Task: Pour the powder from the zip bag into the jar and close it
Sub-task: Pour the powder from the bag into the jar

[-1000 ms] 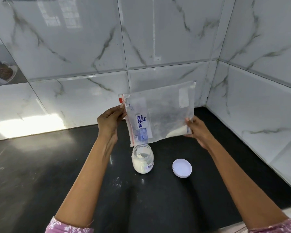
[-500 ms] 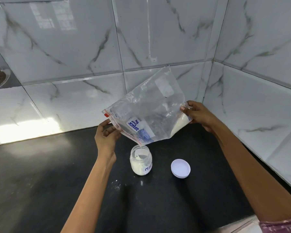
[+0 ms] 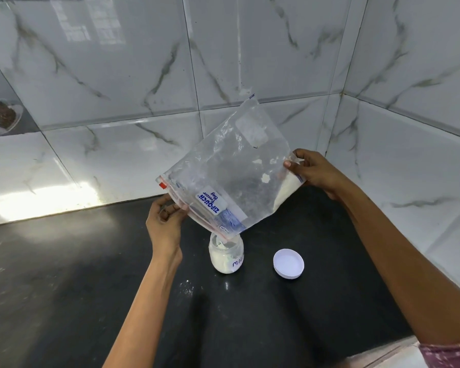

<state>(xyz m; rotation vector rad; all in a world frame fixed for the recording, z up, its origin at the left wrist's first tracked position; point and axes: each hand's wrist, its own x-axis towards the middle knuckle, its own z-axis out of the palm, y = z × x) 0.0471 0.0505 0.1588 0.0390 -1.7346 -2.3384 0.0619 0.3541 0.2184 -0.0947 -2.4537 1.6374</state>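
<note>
Pouring is underway: left hand and right hand are pinching the tilted zip bag mid-frame over the jar; next, raising the powder corner.

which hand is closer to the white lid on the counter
Right. The right hand holds the zip bag's raised corner, above and behind the lid. The left hand grips the bag's mouth edge, beyond the jar.

The zip bag hangs tilted right over the jar, covering its mouth from above. The white lid lies near the jar's right side with a bare gap between. The black desk lies open to the left and front; tiled walls close the back and right.
</note>
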